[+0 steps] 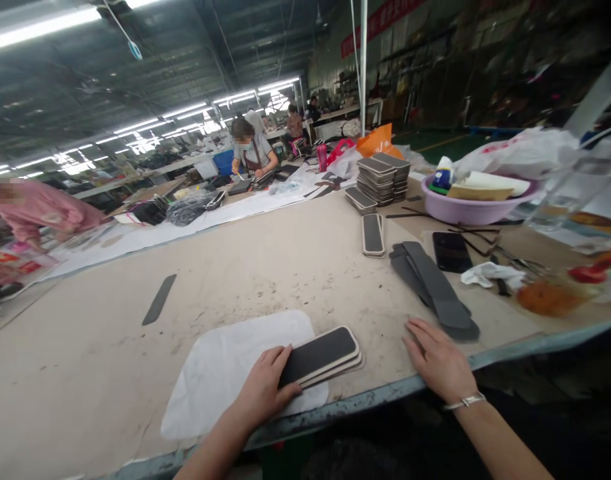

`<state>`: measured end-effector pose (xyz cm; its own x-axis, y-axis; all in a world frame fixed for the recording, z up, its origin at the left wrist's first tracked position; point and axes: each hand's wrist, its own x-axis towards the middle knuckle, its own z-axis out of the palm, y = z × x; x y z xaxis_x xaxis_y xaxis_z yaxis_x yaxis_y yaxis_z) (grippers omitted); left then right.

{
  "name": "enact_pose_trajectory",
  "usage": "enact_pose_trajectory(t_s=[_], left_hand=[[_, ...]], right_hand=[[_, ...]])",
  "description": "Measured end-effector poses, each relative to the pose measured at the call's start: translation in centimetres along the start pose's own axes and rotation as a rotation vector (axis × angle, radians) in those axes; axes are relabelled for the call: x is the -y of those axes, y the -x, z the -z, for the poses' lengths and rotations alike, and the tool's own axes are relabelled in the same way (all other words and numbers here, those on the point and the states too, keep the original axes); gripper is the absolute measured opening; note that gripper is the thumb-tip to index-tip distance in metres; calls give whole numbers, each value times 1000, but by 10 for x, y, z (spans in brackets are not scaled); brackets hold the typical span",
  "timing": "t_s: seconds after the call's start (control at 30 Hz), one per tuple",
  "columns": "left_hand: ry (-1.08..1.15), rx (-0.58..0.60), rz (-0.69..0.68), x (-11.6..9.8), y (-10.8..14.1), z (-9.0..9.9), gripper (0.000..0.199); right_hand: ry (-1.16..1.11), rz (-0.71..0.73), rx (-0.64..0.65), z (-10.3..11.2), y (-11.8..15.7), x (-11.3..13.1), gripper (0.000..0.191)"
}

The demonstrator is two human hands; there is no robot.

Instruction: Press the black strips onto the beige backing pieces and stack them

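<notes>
My left hand (266, 385) grips the near end of a small stack of long rounded panels (321, 357), dark grey on top with pale rims. The stack rests partly on a white sheet (220, 373) at the table's front. My right hand (441, 360), with a bracelet at the wrist, lies on the table edge with fingers stretched out and nothing in them. Beside its fingertips is a fanned pile of dark grey strips (435, 287). One loose grey strip (159, 299) lies farther off to the left.
Taller stacks of panels (378, 181) and a small pile (372, 235) stand at the back right. A purple basin (468, 210), a black phone (451, 251), glasses, scissors and crumpled tissue (492, 274) crowd the right side. Other people work beyond the table.
</notes>
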<state>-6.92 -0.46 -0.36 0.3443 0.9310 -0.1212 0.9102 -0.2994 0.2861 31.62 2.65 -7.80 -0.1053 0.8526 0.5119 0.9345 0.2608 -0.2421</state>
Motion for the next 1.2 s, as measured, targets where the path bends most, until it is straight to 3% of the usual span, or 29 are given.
enact_pose_trajectory(t_s=[0.23,0.37,0.53,0.77,1.03,1.2], left_hand=[[31,96,39,-8,-13,18,84],[-55,172,59,-18,-22,26,79],[-158,240,84,-27,-30,29,72],[-217,267,57,-29,-35,33,81],[-227,330,159,-37,-32,36,66],[-123,371,140,-42,-30,43,57]], right_hand=[[-2,-15,-14,2,-2,2,35],[-11,-33,-8,3,-3,3,35],[0,-46,19,4,-2,3,36],[5,-71,30,9,-5,7,35],[4,-100,43,13,-6,10,34],[-10,-104,39,13,-6,10,34]])
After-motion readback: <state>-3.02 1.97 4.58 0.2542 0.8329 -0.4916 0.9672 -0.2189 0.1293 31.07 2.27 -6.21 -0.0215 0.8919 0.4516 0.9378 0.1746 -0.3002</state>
